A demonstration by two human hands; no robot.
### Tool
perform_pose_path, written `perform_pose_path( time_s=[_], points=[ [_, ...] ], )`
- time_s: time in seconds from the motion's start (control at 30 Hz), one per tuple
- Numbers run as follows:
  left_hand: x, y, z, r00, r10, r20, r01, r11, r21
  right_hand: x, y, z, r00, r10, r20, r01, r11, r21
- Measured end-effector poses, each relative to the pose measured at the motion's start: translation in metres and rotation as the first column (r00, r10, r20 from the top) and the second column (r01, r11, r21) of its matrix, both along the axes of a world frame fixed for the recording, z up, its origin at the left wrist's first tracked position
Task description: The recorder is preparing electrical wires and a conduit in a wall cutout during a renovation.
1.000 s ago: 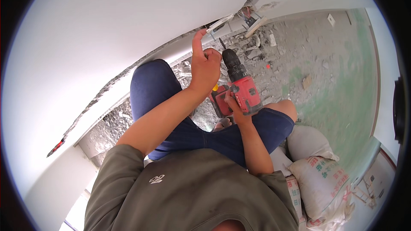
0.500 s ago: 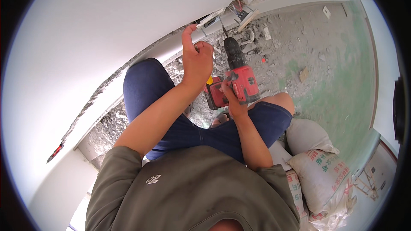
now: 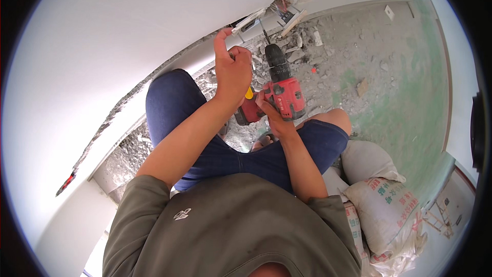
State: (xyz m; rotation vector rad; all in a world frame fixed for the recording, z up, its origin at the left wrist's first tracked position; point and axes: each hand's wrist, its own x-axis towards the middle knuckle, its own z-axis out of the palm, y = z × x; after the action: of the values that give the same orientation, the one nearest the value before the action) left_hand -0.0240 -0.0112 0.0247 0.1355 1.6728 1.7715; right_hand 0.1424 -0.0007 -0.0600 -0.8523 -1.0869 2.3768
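Observation:
My right hand (image 3: 275,115) is wrapped round the grip of a red and black cordless drill (image 3: 287,95). The long thin bit points away from me, its tip beside a white outlet plate (image 3: 249,20) at the wall opening. My left hand (image 3: 233,74) has its index finger stretched up to the near end of that plate. Its other fingers are curled round a slim tool with a yellow end (image 3: 249,93), mostly hidden by the hand. Right of the bit, a second outlet plate (image 3: 293,23) hangs tilted from the wall, with wires (image 3: 282,5) behind it.
Broken rubble (image 3: 302,41) covers the floor along the white wall (image 3: 128,31). Stuffed white sacks (image 3: 382,215) are piled by my right side. A loose white plate (image 3: 389,13) and a brownish chunk (image 3: 363,87) lie farther right. A red and black tool (image 3: 65,183) is at far left.
The drill has shifted slightly left, turning a little so its bit tip sits closer to the outlet plate. My left hand has moved slightly left, finger still at the plate.

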Motion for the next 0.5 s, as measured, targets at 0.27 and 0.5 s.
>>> perform_pose_path(
  time_s=[0.27,0.5],
  points=[
    [-0.005,0.001,-0.004,0.998,-0.033,-0.06,0.032,0.999,-0.023,-0.008,-0.002,0.004,0.993,-0.03,-0.113,0.025,0.999,-0.044],
    [-0.004,0.0,0.005,1.0,-0.016,0.017,0.016,1.0,-0.018,-0.005,-0.001,0.004,0.992,-0.03,-0.119,0.024,0.999,-0.045]
  ],
)
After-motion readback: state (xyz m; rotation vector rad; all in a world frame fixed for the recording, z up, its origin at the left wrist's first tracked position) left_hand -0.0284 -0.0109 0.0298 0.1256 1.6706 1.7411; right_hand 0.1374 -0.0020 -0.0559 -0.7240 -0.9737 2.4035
